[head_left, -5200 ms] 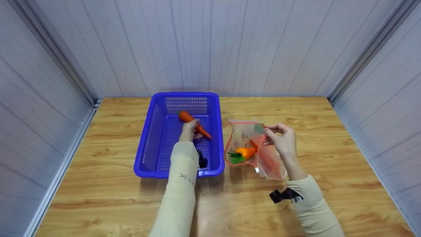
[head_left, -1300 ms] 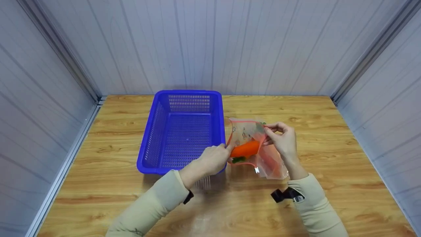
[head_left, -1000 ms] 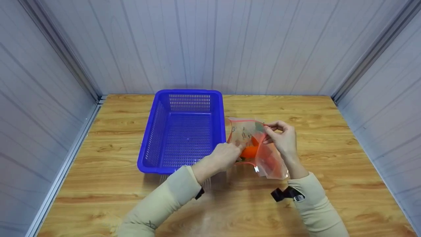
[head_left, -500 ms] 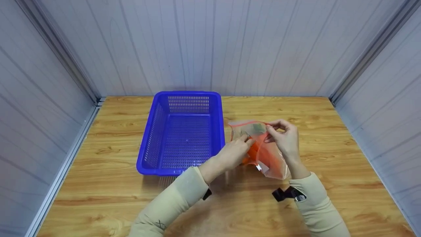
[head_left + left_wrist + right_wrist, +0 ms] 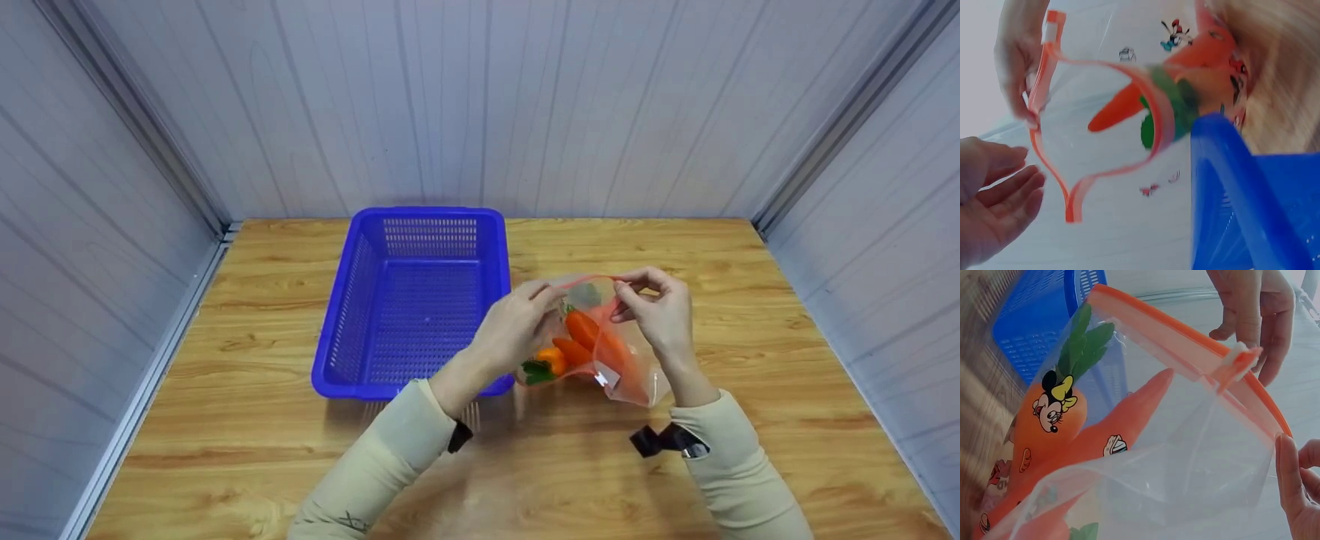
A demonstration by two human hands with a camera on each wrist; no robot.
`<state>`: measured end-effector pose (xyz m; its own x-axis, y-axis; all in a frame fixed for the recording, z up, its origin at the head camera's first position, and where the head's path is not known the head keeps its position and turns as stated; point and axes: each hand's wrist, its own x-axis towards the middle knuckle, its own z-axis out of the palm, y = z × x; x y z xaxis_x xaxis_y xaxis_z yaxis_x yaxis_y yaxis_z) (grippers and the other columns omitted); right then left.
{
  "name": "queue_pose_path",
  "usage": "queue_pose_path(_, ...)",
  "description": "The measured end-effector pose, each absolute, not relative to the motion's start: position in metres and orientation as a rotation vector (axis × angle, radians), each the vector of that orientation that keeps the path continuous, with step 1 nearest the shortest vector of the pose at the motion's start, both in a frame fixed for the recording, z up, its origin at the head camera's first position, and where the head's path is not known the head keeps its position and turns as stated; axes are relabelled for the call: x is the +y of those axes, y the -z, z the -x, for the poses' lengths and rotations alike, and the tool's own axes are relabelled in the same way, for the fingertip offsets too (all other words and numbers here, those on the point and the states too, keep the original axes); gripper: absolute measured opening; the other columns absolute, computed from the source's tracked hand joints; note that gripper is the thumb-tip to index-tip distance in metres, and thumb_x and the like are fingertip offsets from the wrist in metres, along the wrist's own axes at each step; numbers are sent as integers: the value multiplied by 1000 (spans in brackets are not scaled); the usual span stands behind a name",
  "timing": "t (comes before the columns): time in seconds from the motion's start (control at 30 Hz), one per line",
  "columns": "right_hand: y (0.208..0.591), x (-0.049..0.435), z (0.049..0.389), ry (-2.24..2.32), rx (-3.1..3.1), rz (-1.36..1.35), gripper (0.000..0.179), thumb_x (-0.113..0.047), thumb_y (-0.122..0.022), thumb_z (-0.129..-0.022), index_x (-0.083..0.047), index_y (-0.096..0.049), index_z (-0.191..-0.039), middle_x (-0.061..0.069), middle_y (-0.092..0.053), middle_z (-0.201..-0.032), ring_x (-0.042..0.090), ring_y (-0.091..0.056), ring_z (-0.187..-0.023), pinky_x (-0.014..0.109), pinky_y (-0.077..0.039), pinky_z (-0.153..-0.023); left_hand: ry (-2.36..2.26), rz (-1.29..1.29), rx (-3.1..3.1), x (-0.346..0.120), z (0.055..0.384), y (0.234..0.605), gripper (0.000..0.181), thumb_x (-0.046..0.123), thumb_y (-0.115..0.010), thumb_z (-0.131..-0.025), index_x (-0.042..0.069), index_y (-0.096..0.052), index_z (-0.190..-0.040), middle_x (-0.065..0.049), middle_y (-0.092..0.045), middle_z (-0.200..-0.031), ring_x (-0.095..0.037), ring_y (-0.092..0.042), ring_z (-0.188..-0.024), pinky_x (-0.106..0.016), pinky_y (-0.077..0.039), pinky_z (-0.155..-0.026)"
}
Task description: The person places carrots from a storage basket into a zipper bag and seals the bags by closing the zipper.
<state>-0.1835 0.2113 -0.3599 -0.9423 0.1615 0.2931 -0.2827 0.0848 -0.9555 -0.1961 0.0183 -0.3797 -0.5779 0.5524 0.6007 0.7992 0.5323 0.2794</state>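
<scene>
My right hand [image 5: 664,315] pinches the rim of a clear zip bag [image 5: 646,379] with an orange edge and cartoon prints. The bag's mouth gapes to the left. Inside lie carrots [image 5: 581,328] and a plump orange vegetable [image 5: 551,361] with green leaves; one carrot's tip [image 5: 1109,115] points at the mouth in the left wrist view. My left hand [image 5: 510,330] is at the mouth's far left side, fingers loosely bent and holding nothing. In the left wrist view its fingertips [image 5: 1033,183] are close to the rim. A white slider [image 5: 1235,354] sits on the zip edge.
A blue plastic basket [image 5: 409,390] with slatted sides stands just left of the bag, with nothing in it. The wooden tabletop [image 5: 247,330] runs around both. Pale panel walls [image 5: 450,97] close off the back and sides.
The carrot that was in the basket is now in the bag, put there by the left hand. That hand has let go and drawn back. The right hand keeps its pinch, shifted slightly right.
</scene>
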Motion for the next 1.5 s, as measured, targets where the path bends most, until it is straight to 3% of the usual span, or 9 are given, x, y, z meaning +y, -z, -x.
queue_pose_path(0.27, 366, 223, 186, -1894, -2045, -188, 6, 9, -58, -79, 12, -62, -83, 19, -54, -62, 21, -55, -43, 35, -49, -43, 796, 1021, -2214, 8, 205, 385, 20, -6, -52, -82, 1, -60, -99, -8, -55, -95, -19, -52, -87, -25, -46, -75)
queue_pose_path(0.47, 369, 229, 186, -1857, -2042, -239, 6, 7, -60, -79, 10, -63, -83, 20, -54, -62, 21, -55, -42, 35, -49, -42, 787, 1056, -2253, 4, 205, 394, 27, -9, -57, -77, 0, -59, -103, -9, -54, -100, -20, -52, -89, -27, -46, -76)
queue_pose_path(0.7, 364, 229, 182, -1834, -2061, -289, 8, 7, -60, -80, 12, -62, -85, 23, -54, -63, 22, -55, -42, 34, -49, -43, 780, 1058, -2308, 3, 205, 404, 28, -1, -64, -78, 3, -58, -105, -8, -55, -101, -19, -53, -91, -27, -46, -77)
queue_pose_path(0.87, 361, 228, 182, -1793, -2099, -313, 8, 3, -61, -80, 10, -63, -84, 20, -54, -62, 22, -55, -43, 34, -50, -44, 837, 1055, -2266, 4, 204, 408, 22, 9, -67, -77, 5, -64, -99, -6, -57, -99, -17, -54, -89, -25, -46, -77)
queue_pose_path(1.07, 350, 222, 177, -1779, -2115, -378, 7, 7, -58, -80, 11, -62, -84, 22, -53, -64, 21, -55, -42, 32, -50, -44, 894, 1074, -2144, 5, 204, 410, 11, 12, -67, -77, 9, -69, -87, -3, -58, -89, -15, -55, -81, -22, -47, -70)
queue_pose_path(1.3, 334, 216, 171, -1772, -2142, -375, 7, 10, -57, -80, 13, -61, -85, 25, -53, -65, 22, -54, -42, 32, -50, -45, 1000, 1073, -2096, 1, 203, 406, 10, 10, -61, -82, 5, -68, -86, -6, -62, -87, -16, -59, -82, -22, -48, -74)
queue_pose_path(1.5, 327, 220, 168, -1689, -2214, -406, 10, 7, -59, -80, 11, -63, -88, 23, -53, -63, 21, -54, -43, 29, -50, -45, 1053, 995, -2110, 0, 203, 395, 8, 7, -56, -86, 2, -63, -86, -6, -64, -80, -17, -61, -76, -23, -49, -68)
